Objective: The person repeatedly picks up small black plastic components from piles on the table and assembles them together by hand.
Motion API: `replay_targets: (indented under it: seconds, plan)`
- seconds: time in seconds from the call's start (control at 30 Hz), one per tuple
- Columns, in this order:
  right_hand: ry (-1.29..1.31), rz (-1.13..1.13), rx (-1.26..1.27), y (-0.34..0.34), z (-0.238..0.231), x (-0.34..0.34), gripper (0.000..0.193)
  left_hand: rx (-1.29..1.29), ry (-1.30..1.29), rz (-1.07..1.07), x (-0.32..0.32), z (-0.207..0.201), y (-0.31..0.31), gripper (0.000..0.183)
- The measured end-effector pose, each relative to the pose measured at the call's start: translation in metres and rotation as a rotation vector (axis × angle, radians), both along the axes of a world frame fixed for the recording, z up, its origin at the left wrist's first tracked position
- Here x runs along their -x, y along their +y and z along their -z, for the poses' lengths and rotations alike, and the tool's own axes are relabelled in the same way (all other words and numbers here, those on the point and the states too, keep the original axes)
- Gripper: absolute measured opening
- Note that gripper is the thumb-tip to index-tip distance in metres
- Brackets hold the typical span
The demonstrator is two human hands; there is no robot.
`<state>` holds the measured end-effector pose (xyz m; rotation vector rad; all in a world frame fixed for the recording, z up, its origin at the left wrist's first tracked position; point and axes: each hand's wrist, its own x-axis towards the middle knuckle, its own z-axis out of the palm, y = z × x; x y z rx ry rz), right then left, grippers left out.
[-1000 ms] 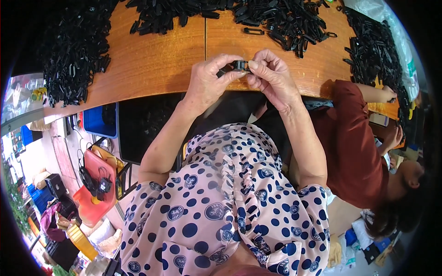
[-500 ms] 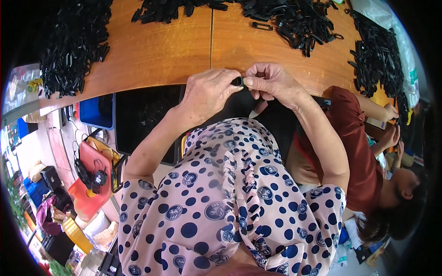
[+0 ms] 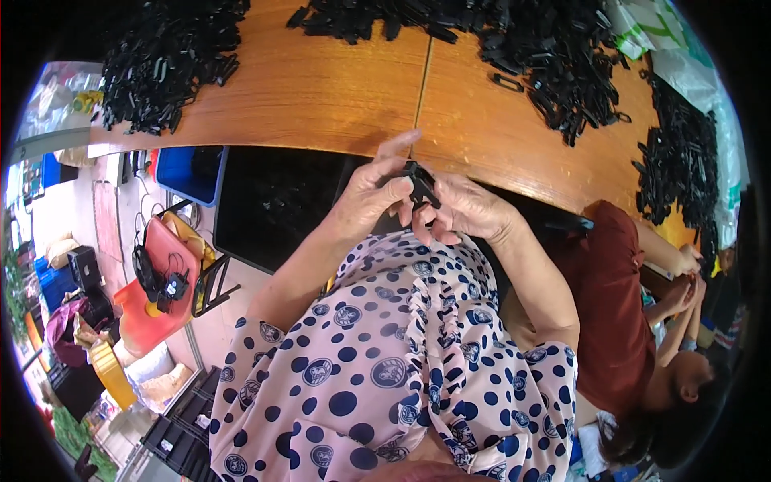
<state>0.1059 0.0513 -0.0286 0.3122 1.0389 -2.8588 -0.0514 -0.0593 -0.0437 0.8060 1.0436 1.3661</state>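
Note:
A small black plastic piece (image 3: 420,184) is held up between my two hands, just off the table's near edge. My left hand (image 3: 371,191) pinches its left side with the thumb, while one finger sticks up and away. Around the right side of the same piece close the fingers of my right hand (image 3: 474,210), hiding part of it. Beyond my hands lies a heap of black plastic pieces (image 3: 562,72) on the wooden table (image 3: 321,96). One oblong black frame (image 3: 506,82) lies at that heap's edge.
More black pieces (image 3: 173,64) are heaped at the far left, and another pile (image 3: 683,153) lies at the right. Below the table's left edge are a black tray (image 3: 277,205) and a blue bin (image 3: 189,173). A red stool (image 3: 165,297) stands left; a co-worker in dark red (image 3: 602,305) sits right.
My view has turned, so the table and heaps appear shifted right. My left fingers have spread, one now raised. The black piece is tilted and shows more, and my right hand has turned around it.

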Motion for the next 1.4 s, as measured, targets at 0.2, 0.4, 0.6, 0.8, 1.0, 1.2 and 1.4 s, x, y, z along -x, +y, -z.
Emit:
replay_targets:
  seconds: [0.2,0.4,0.6,0.8,1.0,1.2,1.4]
  plan:
    - [-0.216,0.112,-0.152,-0.027,0.005,0.032,0.047,0.078,0.056,-0.196,0.004,-0.004,-0.021,0.029]
    - [-0.213,-0.017,-0.597,-0.019,-0.001,0.045,0.055,0.568,0.351,-0.248,0.067,-0.015,-0.064,0.027]
    - [-0.43,0.497,-1.417,0.067,0.006,0.007,0.021,0.152,1.609,-0.295,0.132,-0.026,-0.08,0.025]
    - [-0.75,0.228,-2.395,0.129,0.015,-0.019,0.023,-0.115,1.521,-0.362,0.173,-0.002,0.071,0.026]
    - [-0.646,0.141,-2.434,0.142,0.026,-0.017,0.019,-0.139,1.789,-0.308,0.2,0.023,0.136,0.025]
    - [-0.567,0.41,-2.268,0.134,0.031,-0.026,0.018,-0.007,1.9,-0.099,0.183,0.013,0.133,0.022]
    - [-0.212,0.912,-0.539,0.094,0.012,-0.023,0.036,-0.123,1.417,-0.237,0.118,0.003,0.1,0.022]
